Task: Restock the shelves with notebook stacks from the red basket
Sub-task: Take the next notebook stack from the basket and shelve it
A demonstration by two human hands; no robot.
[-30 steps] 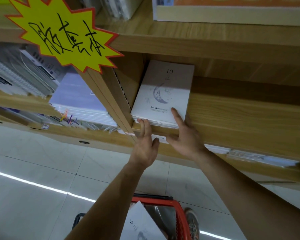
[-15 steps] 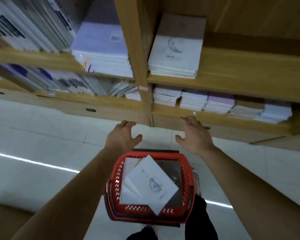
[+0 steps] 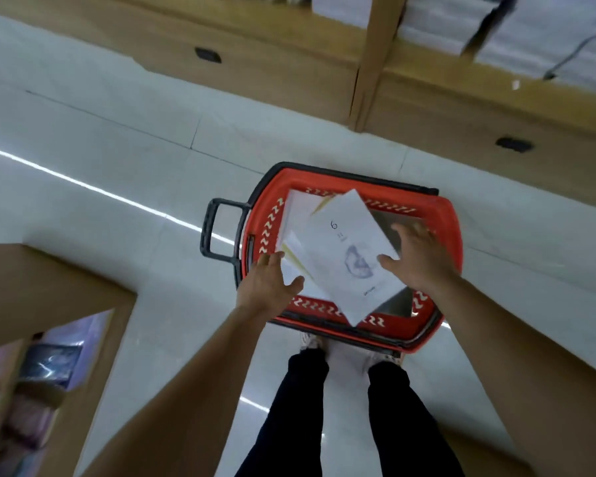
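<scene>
The red basket point(image 3: 444, 215) stands on the floor in front of my feet, with a black handle at its left. Inside lies a slanted white notebook stack point(image 3: 344, 249); its top cover shows a "6" and a bluish drawing. More white notebooks point(image 3: 296, 215) lie under it at the basket's left. My left hand point(image 3: 269, 287) hovers open over the basket's near left rim, beside the stack's left edge. My right hand point(image 3: 417, 256) is spread open at the stack's right edge, its thumb on or just above the cover. Neither hand grips anything.
A wooden shelf unit point(image 3: 375, 70) runs along the top, with white notebook stacks point(image 3: 516, 25) on its lowest shelf at the upper right. Another wooden display point(image 3: 49, 297) stands close at my left. Pale floor tiles point(image 3: 117, 139) surround the basket.
Both hands left the notebook stack on the shelf and came down to the basket. My view tilted from the shelf down to the floor.
</scene>
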